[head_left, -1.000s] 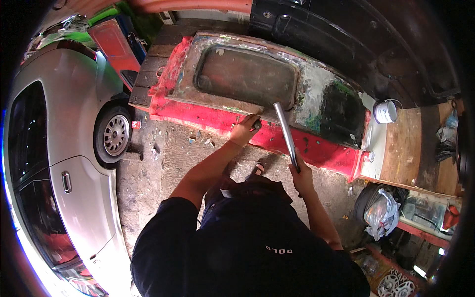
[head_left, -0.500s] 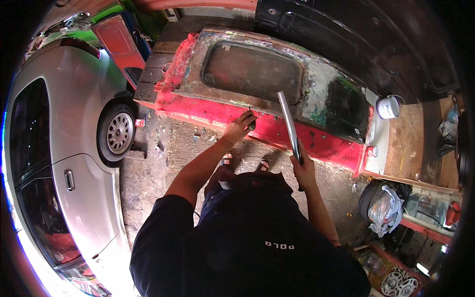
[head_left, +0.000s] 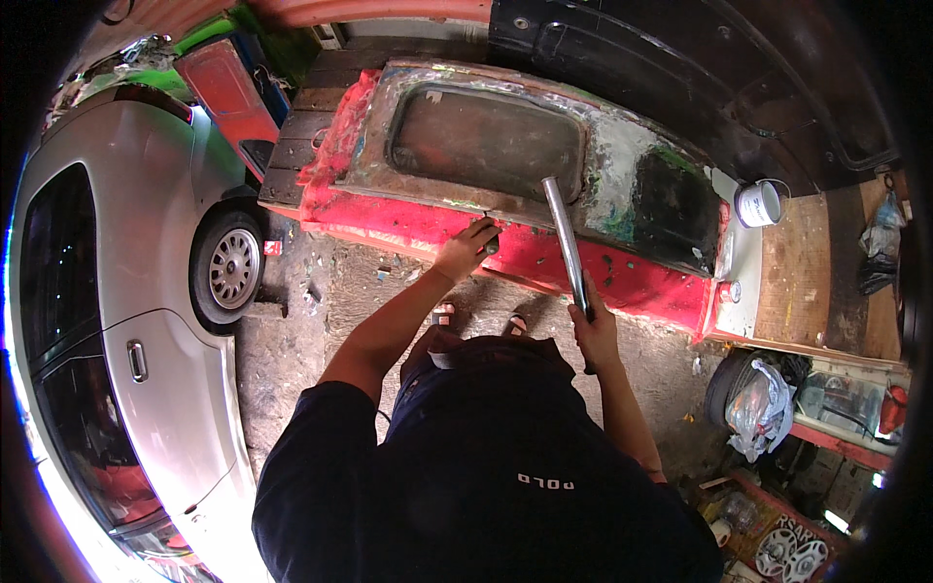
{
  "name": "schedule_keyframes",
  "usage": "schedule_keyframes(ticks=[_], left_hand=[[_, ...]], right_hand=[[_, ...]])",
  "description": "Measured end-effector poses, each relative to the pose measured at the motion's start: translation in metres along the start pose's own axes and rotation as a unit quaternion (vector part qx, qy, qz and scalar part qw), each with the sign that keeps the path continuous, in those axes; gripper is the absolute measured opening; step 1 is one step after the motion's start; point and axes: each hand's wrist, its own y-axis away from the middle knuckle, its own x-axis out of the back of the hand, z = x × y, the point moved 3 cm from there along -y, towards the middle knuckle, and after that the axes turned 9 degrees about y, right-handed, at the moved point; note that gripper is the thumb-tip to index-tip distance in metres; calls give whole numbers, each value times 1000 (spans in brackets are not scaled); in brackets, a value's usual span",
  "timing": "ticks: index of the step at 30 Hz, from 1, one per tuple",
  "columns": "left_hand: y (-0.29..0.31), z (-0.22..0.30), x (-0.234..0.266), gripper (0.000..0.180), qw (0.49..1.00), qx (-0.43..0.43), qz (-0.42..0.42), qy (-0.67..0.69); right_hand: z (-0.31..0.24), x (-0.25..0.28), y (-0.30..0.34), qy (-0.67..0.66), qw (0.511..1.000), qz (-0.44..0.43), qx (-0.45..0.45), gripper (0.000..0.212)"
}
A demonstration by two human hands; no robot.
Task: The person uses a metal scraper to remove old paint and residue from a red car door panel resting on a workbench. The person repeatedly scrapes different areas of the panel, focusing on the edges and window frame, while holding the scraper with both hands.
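A worn vehicle door panel (head_left: 607,185) with a dark window opening (head_left: 486,141) lies on a red cloth (head_left: 389,216) over the workbench. At the panel's near edge, my left hand (head_left: 466,251) is closed around a small tool with a dark rounded handle (head_left: 493,245). Its thin tip points at that edge; whether it touches is too small to tell. My right hand (head_left: 595,335) grips the lower end of a shiny metal pipe (head_left: 564,233). The pipe slants up and away, its far end over the panel's near edge.
To the left is a silver car (head_left: 146,243). A white bucket (head_left: 758,205) and a small can (head_left: 729,291) stand at the bench's right end, beside a wooden board (head_left: 792,262). A large black panel (head_left: 700,78) leans behind. A tire (head_left: 724,384) and plastic bags (head_left: 763,413) sit lower right.
The view has shifted slightly. Both hands keep the same hold, with the pipe and the small tool in nearly the same places against the panel.
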Motion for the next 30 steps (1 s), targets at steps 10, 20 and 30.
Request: schedule_keyframes(ticks=[10, 20, 30], left_hand=[[-14, 1, -2, 42, 999, 47, 8, -6], [-13, 3, -5, 42, 997, 64, -37, -26], [11, -12, 7, 37, 998, 55, 34, -20]], right_hand=[[14, -7, -1, 218, 955, -11, 202, 63], [26, 5, -13, 124, 980, 19, 156, 66], [21, -8, -12, 33, 994, -1, 105, 65]])
